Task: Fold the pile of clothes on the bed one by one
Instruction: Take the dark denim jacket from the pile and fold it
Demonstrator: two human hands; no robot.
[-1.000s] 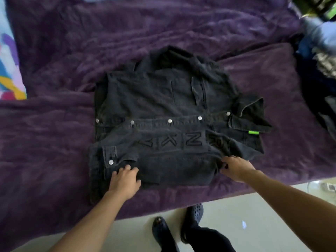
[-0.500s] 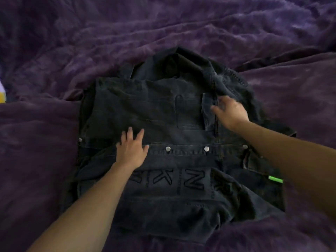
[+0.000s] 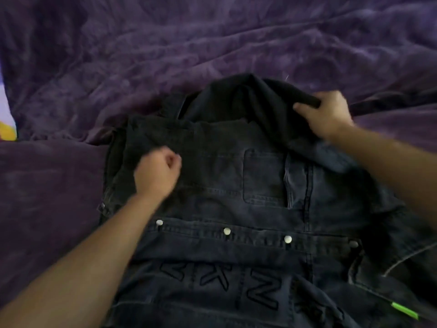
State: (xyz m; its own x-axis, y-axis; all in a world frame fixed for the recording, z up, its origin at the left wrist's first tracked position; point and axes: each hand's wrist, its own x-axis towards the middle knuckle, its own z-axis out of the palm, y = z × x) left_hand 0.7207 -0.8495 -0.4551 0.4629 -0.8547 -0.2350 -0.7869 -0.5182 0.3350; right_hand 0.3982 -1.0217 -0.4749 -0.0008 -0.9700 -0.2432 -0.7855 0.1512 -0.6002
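A black denim jacket [image 3: 236, 185] lies spread on the purple blanket, with silver snap buttons in a row and stitched letters on its near panel. My left hand [image 3: 157, 172] sits on the jacket's left upper part, fingers curled into the cloth. My right hand [image 3: 325, 114] grips the jacket's far right edge near the collar and holds that dark fold raised off the bed. A green tag [image 3: 404, 310] shows at the jacket's near right corner.
The purple plush blanket [image 3: 212, 43] covers the bed all round the jacket, wrinkled at the far side. A strip of colourful fabric [image 3: 7, 124] shows at the left edge.
The view has closed in on the jacket. My left hand went from flat on the middle to curled on the upper left. My right hand moved to the far edge and lifted it.
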